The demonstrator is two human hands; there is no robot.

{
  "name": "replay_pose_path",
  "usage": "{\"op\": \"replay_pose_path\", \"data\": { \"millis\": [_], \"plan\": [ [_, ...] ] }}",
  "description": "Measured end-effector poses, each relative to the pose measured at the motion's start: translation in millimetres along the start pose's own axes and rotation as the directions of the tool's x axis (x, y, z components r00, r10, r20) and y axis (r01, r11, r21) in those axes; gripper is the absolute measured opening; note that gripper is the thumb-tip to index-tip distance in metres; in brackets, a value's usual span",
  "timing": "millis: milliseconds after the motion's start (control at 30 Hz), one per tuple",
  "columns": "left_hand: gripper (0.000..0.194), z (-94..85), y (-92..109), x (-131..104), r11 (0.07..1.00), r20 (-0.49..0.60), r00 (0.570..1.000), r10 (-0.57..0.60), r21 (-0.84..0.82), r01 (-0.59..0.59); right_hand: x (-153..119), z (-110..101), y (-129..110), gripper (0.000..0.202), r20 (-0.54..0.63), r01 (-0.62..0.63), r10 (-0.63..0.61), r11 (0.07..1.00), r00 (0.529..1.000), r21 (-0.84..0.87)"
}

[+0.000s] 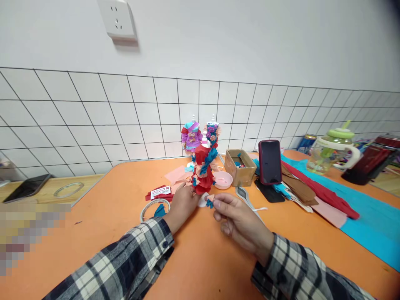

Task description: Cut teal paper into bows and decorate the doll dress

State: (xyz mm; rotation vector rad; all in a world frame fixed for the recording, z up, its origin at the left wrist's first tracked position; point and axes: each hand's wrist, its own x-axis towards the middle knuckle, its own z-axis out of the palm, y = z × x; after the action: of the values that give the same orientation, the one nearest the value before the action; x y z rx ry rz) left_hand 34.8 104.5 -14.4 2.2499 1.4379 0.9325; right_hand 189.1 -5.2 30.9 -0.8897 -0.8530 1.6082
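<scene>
A small dress form in a red paper dress with blue and peach ruffles stands upright near the middle of the table. My left hand is closed at the lower left of the dress, its fingertips partly hidden behind the hem. To the right of it, my right hand pinches a small peach and blue paper piece between thumb and forefinger, just below the dress. Behind stand two more decorated forms, one purple and one dark blue with flowers.
Around the forms lie a tape roll, a pink bowl, a cardboard box, scissors and an upright phone. Coloured paper strips, a lidded cup and a red bottle occupy the right.
</scene>
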Motion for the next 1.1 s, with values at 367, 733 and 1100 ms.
{"op": "replay_pose_path", "data": {
  "millis": [367, 733, 1100],
  "plan": [
    [0.016, 0.6, -1, -6, 0.997, 0.045, 0.997, 0.066, -0.051, -0.064, 3, -9, -30, 0.024, 0.023, 0.037, -0.03, 0.889, 0.999, -0.457],
    [0.021, 7.8, -5, -6, 0.995, 0.051, 0.997, 0.066, -0.073, -0.062, 17, 15, -79, 0.011, 0.293, 0.355, -0.572, -0.003, 0.766, -0.935],
    [0.018, 4.3, 0, -7, 0.999, 0.084, 0.996, 0.006, -0.05, -0.002, 29, 12, -55, 0.014, 0.114, 0.393, -0.579, 0.383, 0.807, -0.836]
  ]
}}
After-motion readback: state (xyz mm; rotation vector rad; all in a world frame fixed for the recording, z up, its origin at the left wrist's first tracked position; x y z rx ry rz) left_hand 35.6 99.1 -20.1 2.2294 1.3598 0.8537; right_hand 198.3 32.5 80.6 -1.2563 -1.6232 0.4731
